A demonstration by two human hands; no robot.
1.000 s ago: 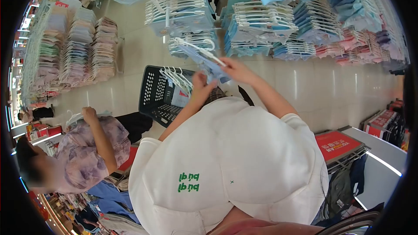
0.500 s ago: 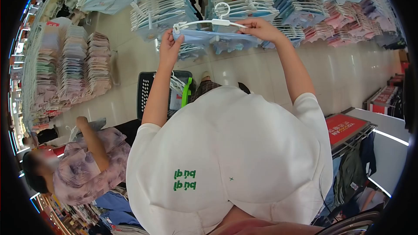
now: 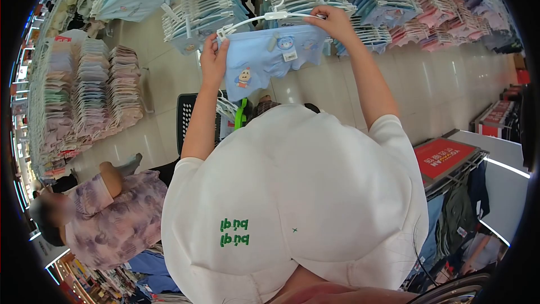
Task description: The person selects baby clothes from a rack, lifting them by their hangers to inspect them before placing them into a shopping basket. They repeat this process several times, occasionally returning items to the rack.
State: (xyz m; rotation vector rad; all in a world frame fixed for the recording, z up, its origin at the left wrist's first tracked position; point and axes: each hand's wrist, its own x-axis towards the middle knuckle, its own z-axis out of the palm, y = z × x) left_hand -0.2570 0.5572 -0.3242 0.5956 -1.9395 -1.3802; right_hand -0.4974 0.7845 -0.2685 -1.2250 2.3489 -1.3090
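Note:
Light blue children's shorts (image 3: 259,59) with cartoon prints and a small white tag hang from a white plastic clip hanger (image 3: 275,16), its hook pointing away from me. My left hand (image 3: 214,59) grips the hanger's left end, thumb against the waistband beside the clip. At the other end, my right hand (image 3: 332,22) pinches the hanger arm near the right top corner of the shorts. The fabric droops toward me between both hands. The right clip is hidden behind my fingers.
Racks of blue clothes on hangers (image 3: 208,14) and pink ones (image 3: 416,36) stand ahead. A dark basket (image 3: 185,118) with white hangers is below my left forearm. At left, a person in a patterned top (image 3: 121,208) is close by. A red sign (image 3: 444,157) tops a rack at right.
The shorts have tipped from nearly edge-on to showing their printed face. Both hands and the hanger have shifted slightly up and left. The person at left has lowered and turned a little.

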